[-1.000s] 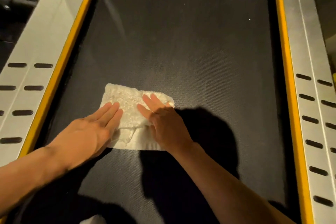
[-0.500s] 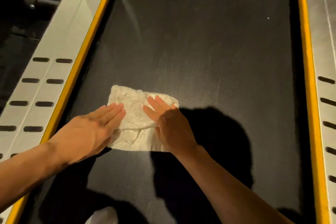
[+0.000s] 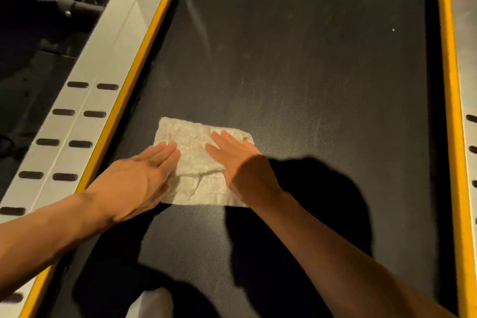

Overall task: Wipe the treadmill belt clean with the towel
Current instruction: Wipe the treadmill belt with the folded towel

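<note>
Head view. A pale folded towel lies flat on the dark, textured treadmill belt, in the near half of the belt and closer to its left edge than to its right edge. A loose fold of the cloth shows between the two hands.

The left hand rests palm down on the left part of the towel, covering its near left corner. Its fingers are straight and held together, so it grips nothing. The right hand lies palm down on the right part of the towel, with straight fingers pointing toward the far edge of the cloth. It also presses rather than grasps. Both forearms enter from the near edge of the picture.

A yellow strip borders the left edge of the belt, and beyond it runs a grey side rail with paired dark slots. A second yellow strip and a grey rail border the right edge. A dark shadow falls on the belt just right of the right hand. A small white speck sits near the far right of the belt. A pale object at the near edge is too blurred to identify.
</note>
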